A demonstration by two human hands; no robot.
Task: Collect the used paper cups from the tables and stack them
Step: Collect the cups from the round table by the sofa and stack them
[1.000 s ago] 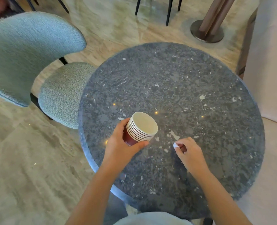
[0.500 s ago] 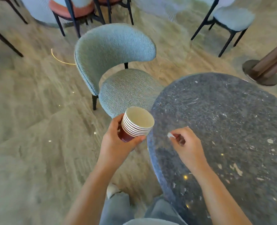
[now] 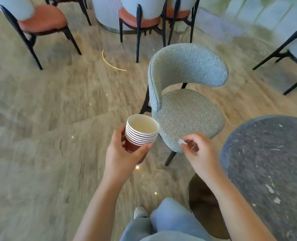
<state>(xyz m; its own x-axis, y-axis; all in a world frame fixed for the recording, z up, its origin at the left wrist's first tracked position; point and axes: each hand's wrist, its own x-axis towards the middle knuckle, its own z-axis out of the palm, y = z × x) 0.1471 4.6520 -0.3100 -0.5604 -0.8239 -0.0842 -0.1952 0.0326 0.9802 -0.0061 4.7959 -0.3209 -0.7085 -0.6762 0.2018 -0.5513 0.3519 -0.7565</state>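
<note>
Over floor (image 3: 57, 119), left fingers (image 3: 120, 134) round cup stack (image 3: 141, 136), right fingers (image 3: 195, 138) pinching scrap (image 3: 181, 141).

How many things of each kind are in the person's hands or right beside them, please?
Stack of cups: 1, in the left hand
White scrap: 1, pinched by the right hand
Grey chair: 1
Dark table: 1
Total: 4

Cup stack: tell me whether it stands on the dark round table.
No: the left hand holds the cup stack over the floor, apart from the dark round table, while the right hand pinches a small white scrap.
</note>
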